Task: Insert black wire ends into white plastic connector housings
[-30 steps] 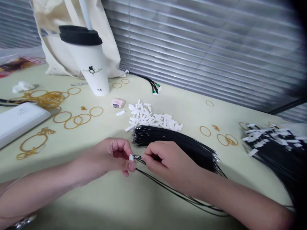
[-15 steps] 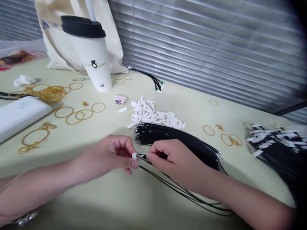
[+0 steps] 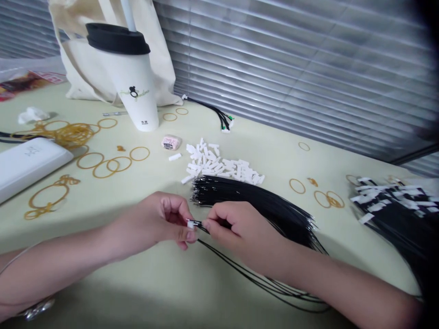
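My left hand (image 3: 163,221) pinches a small white connector (image 3: 190,224) between thumb and forefinger. My right hand (image 3: 236,228) pinches thin black wires (image 3: 240,269) right at the connector's end, and the wires trail back under my right forearm. Just beyond my hands lies a bundle of loose black wires (image 3: 254,201), and behind it a pile of white connectors (image 3: 219,165).
A white cup with a black lid (image 3: 128,75) stands before a cloth bag (image 3: 85,55). Rubber bands (image 3: 103,164) are scattered on the table. A white box (image 3: 27,162) lies at the left. Finished black wires with white connectors (image 3: 394,205) lie at the right. Window blinds (image 3: 291,59) run behind.
My hands stay together on the connector and wires, with only small finger movements. The view has shifted slightly.
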Motion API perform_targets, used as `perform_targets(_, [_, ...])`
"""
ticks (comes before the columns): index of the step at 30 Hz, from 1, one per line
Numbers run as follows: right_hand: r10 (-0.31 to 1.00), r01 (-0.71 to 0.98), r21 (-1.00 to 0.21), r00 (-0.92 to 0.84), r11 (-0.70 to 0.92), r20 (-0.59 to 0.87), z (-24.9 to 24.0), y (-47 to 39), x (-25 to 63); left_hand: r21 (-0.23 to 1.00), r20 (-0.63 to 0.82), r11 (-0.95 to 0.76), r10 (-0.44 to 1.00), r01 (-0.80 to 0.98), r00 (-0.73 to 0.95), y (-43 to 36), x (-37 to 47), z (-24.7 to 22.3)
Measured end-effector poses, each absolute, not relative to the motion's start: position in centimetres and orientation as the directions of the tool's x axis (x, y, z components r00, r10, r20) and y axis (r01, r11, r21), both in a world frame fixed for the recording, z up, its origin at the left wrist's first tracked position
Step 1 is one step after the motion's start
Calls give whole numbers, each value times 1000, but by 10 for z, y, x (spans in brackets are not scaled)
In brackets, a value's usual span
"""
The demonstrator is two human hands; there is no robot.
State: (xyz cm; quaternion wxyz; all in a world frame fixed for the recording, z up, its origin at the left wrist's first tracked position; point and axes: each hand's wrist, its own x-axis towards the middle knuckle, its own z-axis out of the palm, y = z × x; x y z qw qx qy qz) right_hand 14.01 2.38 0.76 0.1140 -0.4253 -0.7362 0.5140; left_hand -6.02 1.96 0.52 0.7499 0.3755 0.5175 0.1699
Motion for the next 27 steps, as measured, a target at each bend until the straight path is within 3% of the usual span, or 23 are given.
perform_targets(8, [738, 524, -830, -634, 193, -229, 8, 27, 140, 731, -670, 664, 653, 159, 354, 20, -59, 6])
perform_targets(23, [820, 489, -789, -572, 372, 32, 19, 37, 151, 739, -647, 670, 680, 66, 345, 21, -58, 10])
perform_targets(27, [773, 481, -792, -634, 377, -18, 24, 33, 154, 737, -653, 670, 672, 88, 351, 23, -58, 10])
